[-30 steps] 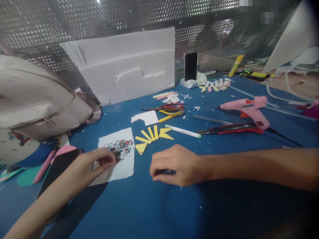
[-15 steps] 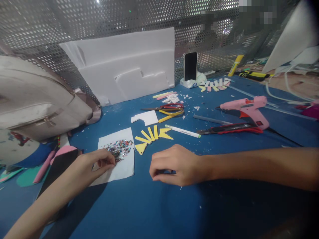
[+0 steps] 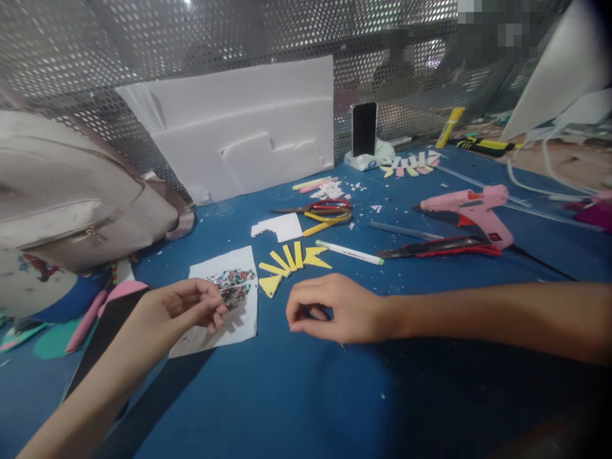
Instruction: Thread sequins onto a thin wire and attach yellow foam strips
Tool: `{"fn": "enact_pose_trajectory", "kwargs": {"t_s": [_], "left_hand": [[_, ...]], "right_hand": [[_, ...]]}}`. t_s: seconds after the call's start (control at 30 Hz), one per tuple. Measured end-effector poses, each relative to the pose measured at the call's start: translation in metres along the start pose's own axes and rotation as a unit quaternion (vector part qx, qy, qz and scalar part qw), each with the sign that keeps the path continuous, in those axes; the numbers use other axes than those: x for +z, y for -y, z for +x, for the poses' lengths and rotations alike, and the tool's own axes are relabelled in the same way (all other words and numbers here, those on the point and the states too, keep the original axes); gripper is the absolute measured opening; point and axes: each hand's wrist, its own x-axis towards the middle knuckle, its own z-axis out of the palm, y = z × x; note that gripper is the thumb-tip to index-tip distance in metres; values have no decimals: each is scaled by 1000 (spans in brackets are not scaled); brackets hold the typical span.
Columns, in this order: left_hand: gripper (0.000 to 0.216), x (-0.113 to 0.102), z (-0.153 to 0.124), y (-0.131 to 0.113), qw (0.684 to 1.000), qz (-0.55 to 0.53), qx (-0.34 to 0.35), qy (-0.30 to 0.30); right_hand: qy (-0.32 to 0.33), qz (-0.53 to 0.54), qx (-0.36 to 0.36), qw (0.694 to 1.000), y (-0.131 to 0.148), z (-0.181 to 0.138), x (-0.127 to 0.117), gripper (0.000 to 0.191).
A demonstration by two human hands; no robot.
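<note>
My left hand [image 3: 184, 308] hovers over a white paper sheet [image 3: 224, 322] that carries a small heap of coloured glitter bits [image 3: 233, 284]. Its fingers are pinched together beside the heap; what they hold is too small to name. My right hand [image 3: 329, 309] rests on the blue table [image 3: 296, 395], fingers curled down on a small dark piece that is mostly hidden. Yellow foam strips and triangles [image 3: 289, 262] lie fanned out just beyond both hands.
A white pen [image 3: 350, 252], scissors [image 3: 325, 211], a red-handled cutter [image 3: 440, 247] and a pink glue gun [image 3: 471, 210] lie further back. White foam board [image 3: 248, 127] leans on the perforated screen. A beige bag [image 3: 71, 191] fills the left. A phone [image 3: 364, 129] stands upright.
My left hand has lifted slightly off the paper and turned, fingers pinched nearer the glitter. My right hand has barely shifted, its fingers curling a little more.
</note>
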Motion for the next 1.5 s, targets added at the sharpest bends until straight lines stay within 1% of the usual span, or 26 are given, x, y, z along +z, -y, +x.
{"fn": "enact_pose_trajectory", "kwargs": {"t_s": [0.07,0.13,0.2,0.27,0.37,0.43,0.5,0.6,0.67,0.73,0.83,0.93,1.23,1.5], "left_hand": [[18,4,-2,-2,999,-6,-7,-36],[16,6,-3,-2,998,2,9,-58],[14,5,-2,-2,998,5,39,-57],[15,4,-2,-1,997,7,56,-55],[15,6,-2,0,997,20,45,-61],[13,13,-5,0,997,27,50,-57],[10,24,-9,0,995,41,73,-52],[8,44,-16,1,989,70,109,-68],[6,54,-20,1,987,78,124,-69],[6,59,-24,2,984,90,141,-61],[5,59,-27,3,979,110,163,-43],[4,56,-28,3,976,120,177,-43],[12,57,-27,8,977,110,182,-26],[12,58,-27,8,978,116,174,-20]], "right_hand": [[-6,9,3,1000,0,0,0,3],[-9,12,3,1000,-1,0,0,3],[-8,14,4,1000,-2,0,0,2],[-6,15,6,1000,-2,0,0,3],[-13,15,10,1000,-1,0,0,3],[-23,19,14,999,0,0,0,2],[-35,22,24,999,0,0,0,1],[-56,22,36,998,-1,-1,1,2],[-67,12,29,997,-2,-2,1,4],[-67,-6,12,998,-2,-4,1,5],[-56,-30,-22,998,0,-5,1,4],[-57,-44,-41,997,2,-5,1,6],[-54,-58,-33,996,-1,-5,3,7],[-48,-56,-33,997,-1,-5,3,8]]}}
